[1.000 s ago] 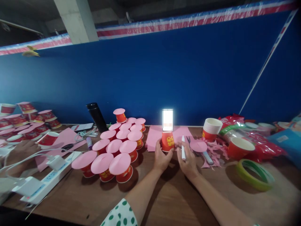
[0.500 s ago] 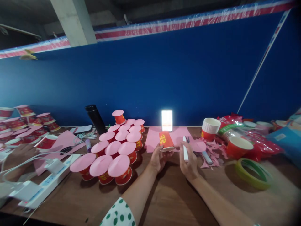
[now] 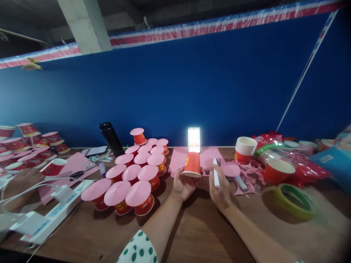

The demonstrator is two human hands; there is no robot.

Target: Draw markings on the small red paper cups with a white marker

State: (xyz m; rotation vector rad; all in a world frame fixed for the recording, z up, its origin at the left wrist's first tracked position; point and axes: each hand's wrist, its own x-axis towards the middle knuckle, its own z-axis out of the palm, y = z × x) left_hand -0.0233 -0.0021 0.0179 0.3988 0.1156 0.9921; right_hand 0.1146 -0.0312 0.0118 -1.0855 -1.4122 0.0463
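Observation:
My left hand (image 3: 183, 185) grips an upside-down red paper cup (image 3: 192, 164), lifted a little above the wooden table (image 3: 203, 233). My right hand (image 3: 219, 186) is closed round a white pen (image 3: 215, 173), held upright just right of the cup. Pink paper sheets (image 3: 178, 159) lie under and behind both hands. A pink paper circle (image 3: 231, 170) rests on the table right of the pen, with scissors (image 3: 238, 179) beside it.
Several inverted red cups capped with pink circles (image 3: 134, 175) cluster at left. A black flask (image 3: 110, 137), a lit phone (image 3: 194, 139), a stack of cups (image 3: 245, 149), a green tape roll (image 3: 296, 202), a white power strip (image 3: 52, 213) and red packets (image 3: 298, 164) surround the area. Another person's hand (image 3: 16, 182) is at far left.
My left hand has lifted the red cup off the pink paper and turned it in the fingers. My right hand with the pen has drawn slightly away from it.

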